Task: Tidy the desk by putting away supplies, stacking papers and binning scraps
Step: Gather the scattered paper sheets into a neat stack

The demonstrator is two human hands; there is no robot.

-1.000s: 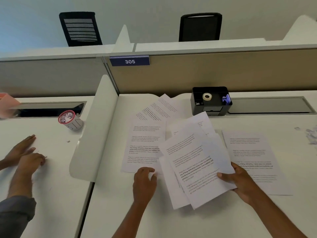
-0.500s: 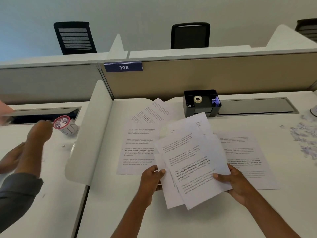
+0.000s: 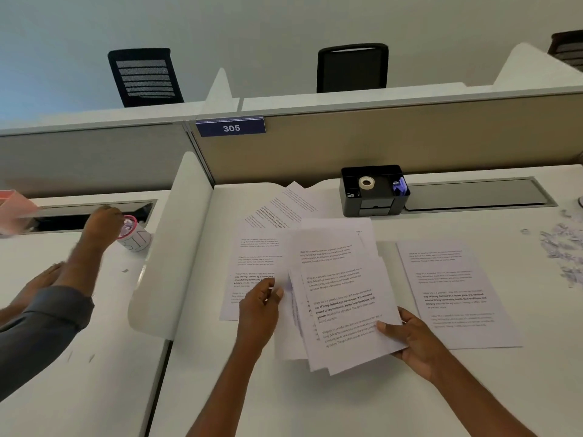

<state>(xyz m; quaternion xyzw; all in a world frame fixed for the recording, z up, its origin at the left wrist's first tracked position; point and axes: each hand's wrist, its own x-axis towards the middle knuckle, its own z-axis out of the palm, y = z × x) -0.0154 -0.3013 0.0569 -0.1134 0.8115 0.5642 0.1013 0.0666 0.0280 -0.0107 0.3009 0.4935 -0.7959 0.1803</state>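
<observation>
A loose bundle of printed sheets (image 3: 339,298) is lifted over the white desk (image 3: 315,402). My right hand (image 3: 410,337) grips its lower right edge, thumb on top. My left hand (image 3: 260,310) pinches the bundle's left edge. More printed sheets lie flat: one at the left (image 3: 255,257), one behind it (image 3: 284,205) and one at the right (image 3: 454,291). Shredded paper scraps (image 3: 561,250) are scattered at the far right. A black organiser (image 3: 373,190) at the back holds a tape roll (image 3: 366,182).
Another person's arms are at the neighbouring desk on the left; one hand (image 3: 101,222) reaches over a small cup with a pink rim (image 3: 135,236). A white divider (image 3: 176,234) separates the desks. A beige partition (image 3: 378,140) stands behind.
My left hand rose from the desk and took the bundle's left edge; the sheets have drawn closer together. The other person's hand moved up to the pink-rimmed cup.
</observation>
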